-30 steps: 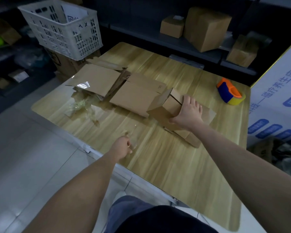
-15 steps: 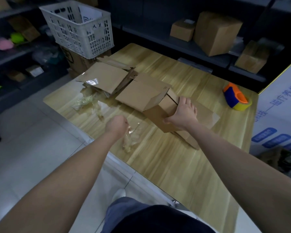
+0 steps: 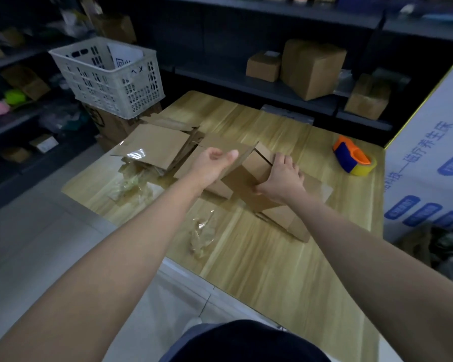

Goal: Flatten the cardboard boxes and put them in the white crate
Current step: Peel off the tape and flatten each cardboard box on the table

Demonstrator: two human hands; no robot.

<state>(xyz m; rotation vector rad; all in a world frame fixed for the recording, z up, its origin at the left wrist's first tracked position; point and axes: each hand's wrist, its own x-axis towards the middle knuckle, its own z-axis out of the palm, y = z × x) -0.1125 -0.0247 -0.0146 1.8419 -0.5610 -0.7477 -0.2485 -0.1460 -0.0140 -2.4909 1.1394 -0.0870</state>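
A half-collapsed cardboard box (image 3: 246, 178) lies in the middle of the wooden table (image 3: 259, 262). My right hand (image 3: 283, 177) grips its upper flap and right side. My left hand (image 3: 212, 163) hovers just left of that box with loosely curled fingers and nothing in it. Flattened boxes (image 3: 154, 145) lie overlapping on the table's far left. The white crate (image 3: 107, 77) stands beyond the table's left corner on a brown carton, with a white sheet inside it.
Crumpled clear tape (image 3: 202, 233) lies near the table's front edge, and more scraps (image 3: 134, 181) sit at the left. A blue-orange tape dispenser (image 3: 353, 158) rests at the right. A large white printed carton (image 3: 429, 165) borders the right side. Dark shelves behind hold closed boxes (image 3: 311, 66).
My left hand dropped the tape scrap near the front edge and rose to the box. My right hand shifted from pressing flat to gripping the box's flap.
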